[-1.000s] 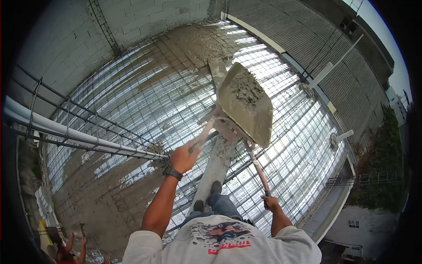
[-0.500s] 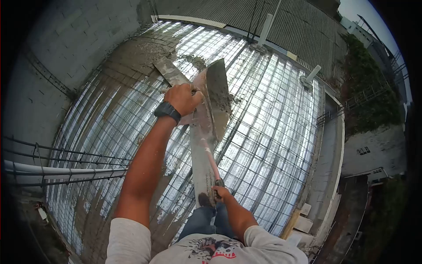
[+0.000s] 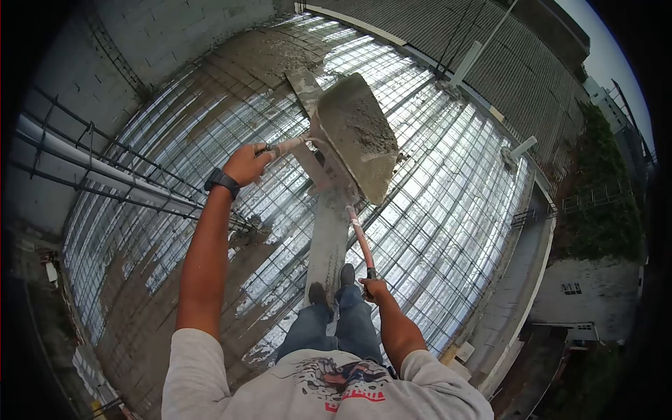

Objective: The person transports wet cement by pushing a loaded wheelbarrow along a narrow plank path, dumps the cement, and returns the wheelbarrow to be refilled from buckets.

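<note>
In front of me a wheelbarrow (image 3: pixel 323 124) stands tilted over to the right, its tray opening facing right. Wet concrete (image 3: pixel 371 129) clings inside the tray. My left hand (image 3: pixel 248 165), with a black watch on the wrist, is closed around the end of the left handle, which sticks out to the left. Nearer my legs, my right hand (image 3: pixel 375 288) grips the dark end of the pinkish right handle (image 3: pixel 361 238). Beneath the wheelbarrow runs a plank (image 3: pixel 323 241), and my shoes are on its near end.
Steel mesh (image 3: pixel 448 203) covers shiny metal decking all around the plank. Fresh concrete (image 3: pixel 210 91) lies spread on the left and far side. Rebar columns with a white pipe (image 3: pixel 105 171) jut in from the left. A block wall (image 3: pixel 175 31) rises behind; white pipes stand at the far edge.
My left hand has moved left and down, with its handle now showing. The tray has turned so that more of its inside shows. My right hand keeps hold of its handle.
</note>
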Demonstrator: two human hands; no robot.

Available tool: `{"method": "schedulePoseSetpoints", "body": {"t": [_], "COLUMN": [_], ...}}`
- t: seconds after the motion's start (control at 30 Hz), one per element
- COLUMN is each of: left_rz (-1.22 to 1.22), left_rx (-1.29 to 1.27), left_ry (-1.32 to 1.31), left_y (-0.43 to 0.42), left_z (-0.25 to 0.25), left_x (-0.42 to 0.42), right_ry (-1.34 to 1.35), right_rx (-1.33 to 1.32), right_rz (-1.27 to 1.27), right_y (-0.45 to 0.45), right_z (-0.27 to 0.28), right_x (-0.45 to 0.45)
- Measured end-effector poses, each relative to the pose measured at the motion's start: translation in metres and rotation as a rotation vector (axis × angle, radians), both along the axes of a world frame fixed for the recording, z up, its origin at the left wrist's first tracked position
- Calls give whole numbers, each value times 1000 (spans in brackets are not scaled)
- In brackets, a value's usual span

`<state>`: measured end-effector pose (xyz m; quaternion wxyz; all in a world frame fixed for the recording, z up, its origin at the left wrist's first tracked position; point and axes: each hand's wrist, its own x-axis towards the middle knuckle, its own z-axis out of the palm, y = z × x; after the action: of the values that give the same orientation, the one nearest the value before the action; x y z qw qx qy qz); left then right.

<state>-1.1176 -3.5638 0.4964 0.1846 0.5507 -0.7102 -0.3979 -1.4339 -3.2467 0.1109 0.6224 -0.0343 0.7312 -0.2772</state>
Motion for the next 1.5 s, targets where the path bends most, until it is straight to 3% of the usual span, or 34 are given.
{"method": "schedulePoseSetpoints", "body": {"t": [0.17, 0.23, 0.37, 0.47, 0.6, 0.63, 0.73, 0.83, 0.93, 1.07, 1.17, 1.3, 1.33, 1.5], "left_rz": [1, 52, 246, 283, 345, 359, 405, 371, 389, 350, 334, 203, 179, 137], "left_rx": [-2, 70, 20, -46, 54, 64, 103, 340, 353, 394, 619, 603, 611, 601], "left_ry": [-8, 76, 21, 106, 224, 234, 259, 403, 411, 462, 445, 401, 413, 375], "left_y": [61, 103, 202, 248, 333, 361, 450, 545, 644, 743, 811, 876, 888, 983], "left_z": [-4, -28, -68, -94, -65, -62, -67, -66, -62, -70, -61, -38, -24, -3], "left_x": [10, 27, 63, 83, 70, 67, 63, 60, 49, 59, 83, 123, 135, 211], "right_ry": [7, 250, 428, 379, 558, 692, 723, 703, 833, 752, 746, 838, 831, 906], "right_rx": [13, 9, -36, -46, 0, -13, -44, -37, -67, -61, -49, -177, -78, -154], "right_rz": [60, 168, 318, 381, 560, 699, 695, 697, 756, 685, 660, 740, 609, 618], "right_y": [47, 65, 85, 101, 119, 130, 182, 252, 331, 438, 524, 598, 623, 764], "right_z": [40, 30, 81, 103, 205, 205, 215, 210, 213, 221, 224, 250, 274, 292], "right_x": [-30, -61, -100, -144, -165, -173, -191, -204, -215, -203, -190, -144, -110, -32]}}
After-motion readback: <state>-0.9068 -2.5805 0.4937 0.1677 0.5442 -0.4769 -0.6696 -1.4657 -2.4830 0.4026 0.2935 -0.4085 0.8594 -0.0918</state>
